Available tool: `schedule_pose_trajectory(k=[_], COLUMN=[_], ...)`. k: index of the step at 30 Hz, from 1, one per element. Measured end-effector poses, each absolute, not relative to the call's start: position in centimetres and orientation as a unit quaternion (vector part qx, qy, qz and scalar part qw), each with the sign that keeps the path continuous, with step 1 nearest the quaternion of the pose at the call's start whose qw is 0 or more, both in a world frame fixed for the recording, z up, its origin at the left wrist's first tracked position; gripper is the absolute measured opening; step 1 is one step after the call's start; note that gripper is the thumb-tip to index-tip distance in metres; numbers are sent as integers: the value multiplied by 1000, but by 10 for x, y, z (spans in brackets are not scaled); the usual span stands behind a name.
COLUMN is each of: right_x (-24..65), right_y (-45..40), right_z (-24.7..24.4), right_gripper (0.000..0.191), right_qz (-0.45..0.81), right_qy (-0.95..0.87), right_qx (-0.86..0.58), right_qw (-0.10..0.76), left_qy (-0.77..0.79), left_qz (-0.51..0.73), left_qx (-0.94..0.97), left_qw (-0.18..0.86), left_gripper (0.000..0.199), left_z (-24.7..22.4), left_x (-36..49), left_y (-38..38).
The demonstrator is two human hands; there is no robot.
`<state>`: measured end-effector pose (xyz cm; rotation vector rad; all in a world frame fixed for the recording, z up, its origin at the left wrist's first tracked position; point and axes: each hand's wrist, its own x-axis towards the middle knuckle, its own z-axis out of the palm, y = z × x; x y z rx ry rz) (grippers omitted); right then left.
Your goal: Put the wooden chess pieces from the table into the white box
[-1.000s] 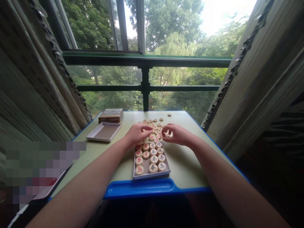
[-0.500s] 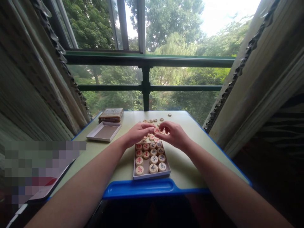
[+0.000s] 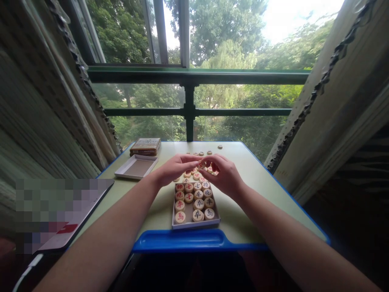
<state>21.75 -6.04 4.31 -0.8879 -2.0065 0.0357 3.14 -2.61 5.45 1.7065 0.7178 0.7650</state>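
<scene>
Round wooden xiangqi pieces with red and black characters fill a shallow white tray (image 3: 196,225), standing in rows. More loose pieces (image 3: 194,154) lie beyond it on the pale green table (image 3: 243,194). My left hand (image 3: 178,169) and my right hand (image 3: 221,175) meet above the pieces near the tray's far end. Between their fingertips is a xiangqi piece (image 3: 201,165) with a red character. I cannot tell which hand holds it. My fingers partly hide the loose pieces below.
An empty white box lid (image 3: 135,167) and a brown game box (image 3: 145,147) stand at the far left of the table. A blue rim with a pen groove (image 3: 179,240) runs along the near edge. Curtains flank a railed window, and a blurred flat object (image 3: 60,215) lies at lower left.
My hands have drawn closer together over the loose pieces, and my right hand has turned more upright. The view has shifted slightly.
</scene>
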Motion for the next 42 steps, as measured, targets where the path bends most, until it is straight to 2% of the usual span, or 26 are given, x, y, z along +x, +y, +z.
schedule_pose_trajectory(k=[6,12,18,21,28,38,42], right_x=[218,219,216,215,207,201,200], right_y=[-60,-62,-66,-66,-70,-75,-77], right_z=[44,46,45,43,42,43,44], right_gripper=[17,15,21,22,22,25,21], right_qz=[17,12,25,25,23,19,23], right_qy=[-825,-836,-841,-839,-856,-863,-881], right_qx=[-351,-341,-331,-340,-351,-387,-382], right_qw=[443,430,428,423,379,324,279], left_qy=[309,309,313,343,374,364,423], left_qz=[348,310,318,275,208,114,149], left_qx=[702,706,696,706,712,732,714], left_qw=[539,556,563,555,557,565,537], left_gripper=[39,38,47,45,32,31,40], left_z=[53,58,60,61,64,70,70], left_x=[28,24,24,19,4,0,-1], left_y=[-22,-22,-22,-21,-17,-20,-19])
